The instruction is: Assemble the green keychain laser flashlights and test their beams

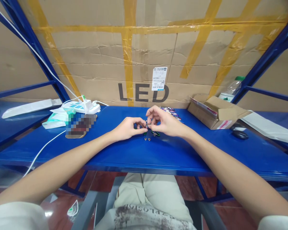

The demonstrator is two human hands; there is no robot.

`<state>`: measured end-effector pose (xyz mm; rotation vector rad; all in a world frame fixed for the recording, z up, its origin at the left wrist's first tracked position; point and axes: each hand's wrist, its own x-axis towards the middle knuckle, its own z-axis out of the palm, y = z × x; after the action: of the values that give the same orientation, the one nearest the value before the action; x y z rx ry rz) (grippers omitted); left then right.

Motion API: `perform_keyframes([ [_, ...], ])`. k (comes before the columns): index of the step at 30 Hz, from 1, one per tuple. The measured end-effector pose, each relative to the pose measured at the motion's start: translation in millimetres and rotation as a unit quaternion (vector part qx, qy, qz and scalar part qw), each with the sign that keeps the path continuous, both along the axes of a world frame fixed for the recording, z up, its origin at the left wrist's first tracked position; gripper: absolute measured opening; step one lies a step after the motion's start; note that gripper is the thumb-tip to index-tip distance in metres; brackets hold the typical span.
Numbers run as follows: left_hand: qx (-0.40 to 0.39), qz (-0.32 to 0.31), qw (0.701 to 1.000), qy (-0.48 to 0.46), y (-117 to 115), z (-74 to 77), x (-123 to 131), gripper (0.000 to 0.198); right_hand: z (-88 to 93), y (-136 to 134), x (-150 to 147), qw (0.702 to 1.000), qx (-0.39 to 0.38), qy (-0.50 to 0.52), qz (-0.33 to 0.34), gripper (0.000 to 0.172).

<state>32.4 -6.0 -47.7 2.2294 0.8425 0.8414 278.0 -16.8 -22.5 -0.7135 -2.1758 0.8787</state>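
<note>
A small dark part (pixel 147 125) is pinched between the fingertips of the left hand (pixel 128 128) and the right hand (pixel 166 123). Both sets of fingers are closed narrowly on it, just above the table (pixel 139 153). Its kind cannot be told at this size. Two small round pieces (pixel 147 139) are laid directly below the fingers. A cardboard box (pixel 216 113) is placed well to the right of the fingers.
</note>
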Motion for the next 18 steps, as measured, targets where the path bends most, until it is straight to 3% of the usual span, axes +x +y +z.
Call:
perform_keyframes([
  [18, 0.084, 0.01, 0.996, 0.036, -6.3, 5.6, 1.5, 0.025, 4.4, -2.7, -0.1, 1.0, -0.012, -0.023, -0.009, 0.041],
])
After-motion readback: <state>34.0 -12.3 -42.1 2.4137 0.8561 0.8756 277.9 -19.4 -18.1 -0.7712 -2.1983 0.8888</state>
